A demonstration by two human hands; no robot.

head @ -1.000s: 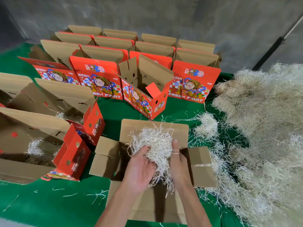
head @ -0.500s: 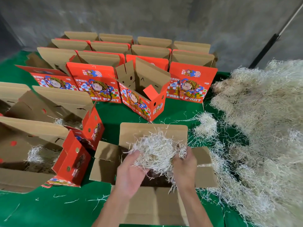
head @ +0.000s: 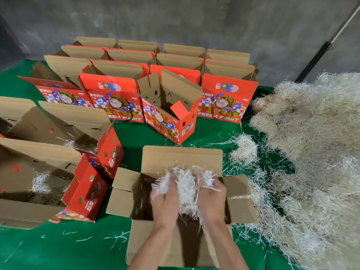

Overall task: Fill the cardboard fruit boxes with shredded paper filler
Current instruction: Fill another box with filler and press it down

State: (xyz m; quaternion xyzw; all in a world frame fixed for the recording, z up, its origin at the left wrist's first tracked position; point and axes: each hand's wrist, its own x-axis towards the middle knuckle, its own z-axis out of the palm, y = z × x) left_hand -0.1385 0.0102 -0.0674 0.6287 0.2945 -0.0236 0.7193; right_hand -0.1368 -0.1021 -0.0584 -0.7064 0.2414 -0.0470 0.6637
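Both hands have dropped lower since the earlier frames and pulled the wad down toward the box mouth; hands blurred now, so mid-motion. Shredded paper wad (head: pixel 185 186) sits between the left hand (head: pixel 165 199) and right hand (head: pixel 211 197), each with fingers curled into it, clamped from the two sides so loose strands don't spill. Wad is directly over the open box (head: pixel 182 156), whose four flaps are splayed outward, probably to leave the mouth clear for stuffing. Inside of the box looks dark; how much filler is already in it I cannot tell.

Judgement: the step is pushing this handful in and spreading it; this box is early in its fill.

Big filler pile (head: pixel 315 152) lies just right of the box, within reach of the right hand, which suits quick grabbing. A small clump (head: pixel 244 149) sits between pile and box. Two boxes at left (head: pixel 44 168) lie open with some filler showing inside, likely done and set aside. One angled red box (head: pixel 169 114) stands open just behind, maybe next in line. Rows of red fruit boxes (head: pixel 113 98) stand behind it, lids up, contents not visible. Stray strands are scattered on the green floor covering (head: pixel 58 248).
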